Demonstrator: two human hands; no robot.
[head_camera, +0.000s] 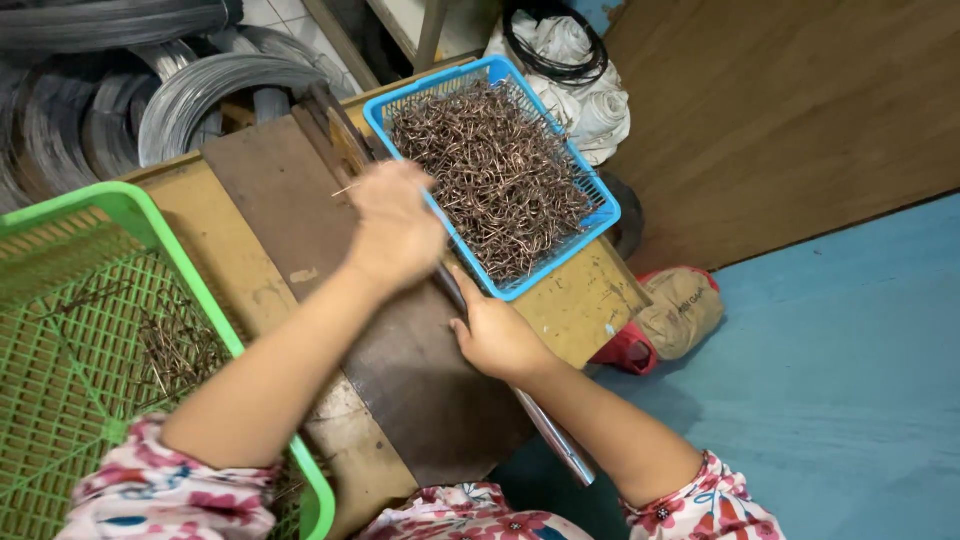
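My left hand (395, 228) is blurred and closed around a thin piece of wire (347, 189) over a dark metal plate (290, 215) on the wooden workbench (580, 305). My right hand (495, 335) grips a long shiny metal bar (555, 435) that runs along the plate's edge toward me. Right beside both hands stands a blue plastic basket (596, 210) filled with several bent copper-coloured wire pieces (495, 170).
A green plastic basket (175, 250) at the left holds a small heap of wire pieces (175, 350). Coils of grey steel wire (195, 90) lie behind the bench. White bundles (590, 95), a sack (680, 310) and a blue floor (840, 380) are to the right.
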